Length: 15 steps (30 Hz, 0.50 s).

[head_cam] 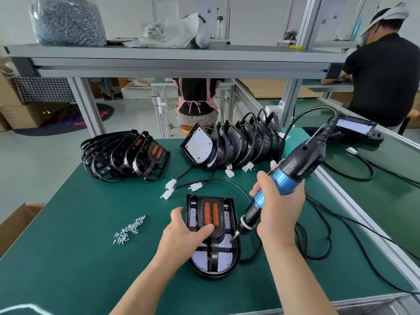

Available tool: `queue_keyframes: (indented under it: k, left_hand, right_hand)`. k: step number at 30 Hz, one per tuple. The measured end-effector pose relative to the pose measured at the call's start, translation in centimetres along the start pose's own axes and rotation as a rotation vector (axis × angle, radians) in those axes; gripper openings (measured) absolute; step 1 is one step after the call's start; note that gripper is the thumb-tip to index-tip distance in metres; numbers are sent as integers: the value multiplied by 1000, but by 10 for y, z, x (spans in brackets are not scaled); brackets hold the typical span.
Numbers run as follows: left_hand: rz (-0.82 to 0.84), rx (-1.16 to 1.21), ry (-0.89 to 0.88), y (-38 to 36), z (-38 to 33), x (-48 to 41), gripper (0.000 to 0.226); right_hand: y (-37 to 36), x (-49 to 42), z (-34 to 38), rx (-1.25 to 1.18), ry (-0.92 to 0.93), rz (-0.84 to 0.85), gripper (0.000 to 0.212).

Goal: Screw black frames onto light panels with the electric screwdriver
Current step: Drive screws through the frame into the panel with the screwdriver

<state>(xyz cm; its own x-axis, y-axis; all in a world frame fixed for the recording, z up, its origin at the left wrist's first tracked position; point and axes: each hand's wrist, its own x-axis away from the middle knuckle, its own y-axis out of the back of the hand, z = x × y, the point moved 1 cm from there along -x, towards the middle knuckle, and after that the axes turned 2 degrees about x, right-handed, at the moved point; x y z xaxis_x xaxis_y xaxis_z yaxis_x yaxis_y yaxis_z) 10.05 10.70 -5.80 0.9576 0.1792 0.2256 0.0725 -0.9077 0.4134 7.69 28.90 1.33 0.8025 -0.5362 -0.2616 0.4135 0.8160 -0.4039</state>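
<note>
So the green tabletop (68, 258) has a row of light panels (238, 144) leaning on each other at the back, with a heap of loose black frames (122, 155) to their left. Near the front edge one light panel (225, 261) lies flat with a black frame (213, 254) sitting on top of it. The right hand (281, 210) is wrapped around the blue electric screwdriver (293, 169), tilted with its bit down on the frame's right side, while the left hand (186, 233) presses relaxed, uncurled fingers on the frame, and a little pile of screws (129, 230) sits off to the left.
</note>
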Motion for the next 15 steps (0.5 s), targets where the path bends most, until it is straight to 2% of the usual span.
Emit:
queue_keyframes:
  k: [6,15]
  left_hand:
    - [-10,58,28,-4,4,-5,58]
    - [-5,67,23,-4,3,-2,54]
  right_hand:
    - [-2,6,-7,50,15,51,25]
    - [-5,10,-12,77,47,115,25]
